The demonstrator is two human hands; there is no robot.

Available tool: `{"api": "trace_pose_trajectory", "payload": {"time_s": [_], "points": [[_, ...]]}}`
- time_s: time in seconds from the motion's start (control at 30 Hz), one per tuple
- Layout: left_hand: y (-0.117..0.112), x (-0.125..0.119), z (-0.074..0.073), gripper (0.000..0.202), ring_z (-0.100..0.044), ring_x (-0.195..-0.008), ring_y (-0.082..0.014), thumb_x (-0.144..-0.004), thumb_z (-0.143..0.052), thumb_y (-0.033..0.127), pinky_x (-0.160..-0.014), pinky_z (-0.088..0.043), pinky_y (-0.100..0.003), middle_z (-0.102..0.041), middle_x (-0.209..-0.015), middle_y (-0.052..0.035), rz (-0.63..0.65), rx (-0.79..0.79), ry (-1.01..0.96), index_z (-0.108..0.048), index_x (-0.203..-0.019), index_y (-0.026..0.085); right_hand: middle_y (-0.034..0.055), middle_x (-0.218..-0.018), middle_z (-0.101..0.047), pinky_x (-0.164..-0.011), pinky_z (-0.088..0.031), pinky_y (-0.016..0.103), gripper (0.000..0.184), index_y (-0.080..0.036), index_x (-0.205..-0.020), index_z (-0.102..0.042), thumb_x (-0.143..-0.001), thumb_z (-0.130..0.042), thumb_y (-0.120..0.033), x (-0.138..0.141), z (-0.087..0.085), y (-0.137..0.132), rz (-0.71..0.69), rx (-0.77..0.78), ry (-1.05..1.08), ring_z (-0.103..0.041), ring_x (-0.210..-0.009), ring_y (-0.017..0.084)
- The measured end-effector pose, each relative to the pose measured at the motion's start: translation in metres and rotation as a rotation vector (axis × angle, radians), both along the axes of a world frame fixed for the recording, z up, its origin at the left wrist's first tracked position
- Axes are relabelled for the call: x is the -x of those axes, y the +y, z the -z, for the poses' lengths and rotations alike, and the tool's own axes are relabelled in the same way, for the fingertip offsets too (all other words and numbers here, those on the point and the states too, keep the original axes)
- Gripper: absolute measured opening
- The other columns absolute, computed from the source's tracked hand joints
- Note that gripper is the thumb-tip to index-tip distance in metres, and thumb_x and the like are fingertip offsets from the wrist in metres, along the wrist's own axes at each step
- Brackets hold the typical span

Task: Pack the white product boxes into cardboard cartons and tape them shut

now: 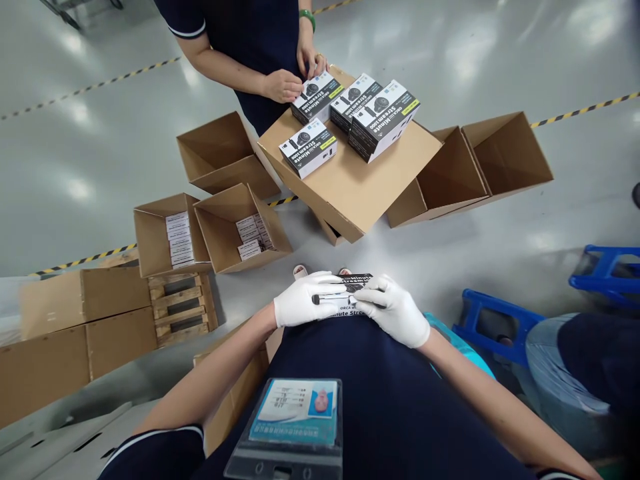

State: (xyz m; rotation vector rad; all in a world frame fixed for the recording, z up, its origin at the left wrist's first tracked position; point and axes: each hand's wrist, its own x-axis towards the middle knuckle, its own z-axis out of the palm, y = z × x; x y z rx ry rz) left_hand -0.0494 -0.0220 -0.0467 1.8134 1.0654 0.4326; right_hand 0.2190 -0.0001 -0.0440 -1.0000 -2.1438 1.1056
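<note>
Against my waist I hold a black-and-white printed product box (353, 288), its lettering partly covered by my fingers. My left hand (306, 298), in a white glove, is closed on the box's left end. A slim dark-tipped thing (316, 300) shows by those fingers; its kind is unclear. My right hand (395, 310), also white-gloved, curls its fingers onto the right part of the box, by a small pale piece I cannot make out. Across from me, several similar printed boxes (384, 120) rest on a large cardboard carton (380, 193).
A co-worker's bare hands (285, 87) touch one printed box at the carton's far edge. Open cartons (227, 147) stand to the left, two with small white boxes inside, near a wooden pallet (183, 307). More open cartons (510, 157) and blue stools (495, 320) are at right, beside a seated person.
</note>
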Motion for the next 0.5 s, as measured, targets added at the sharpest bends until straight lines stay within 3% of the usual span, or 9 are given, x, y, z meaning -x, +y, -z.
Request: {"api": "trace_pose_trajectory", "payload": {"time_s": [0.5], "points": [[0.0036,-0.0036,-0.0078,0.042,-0.059,-0.132,-0.0269,-0.092,-0.069,0.03,-0.118,-0.046,-0.045,-0.069,-0.138,-0.0071,0.037,-0.029,-0.011,-0.071,-0.133,0.024,0.0051,-0.089,-0.069,-0.087,-0.061,0.04,0.015,-0.026,-0.096,-0.08,-0.1,-0.066,-0.027,-0.0008,0.0,0.0013,-0.067,0.08,-0.02,-0.065,-0.089,0.02]]}}
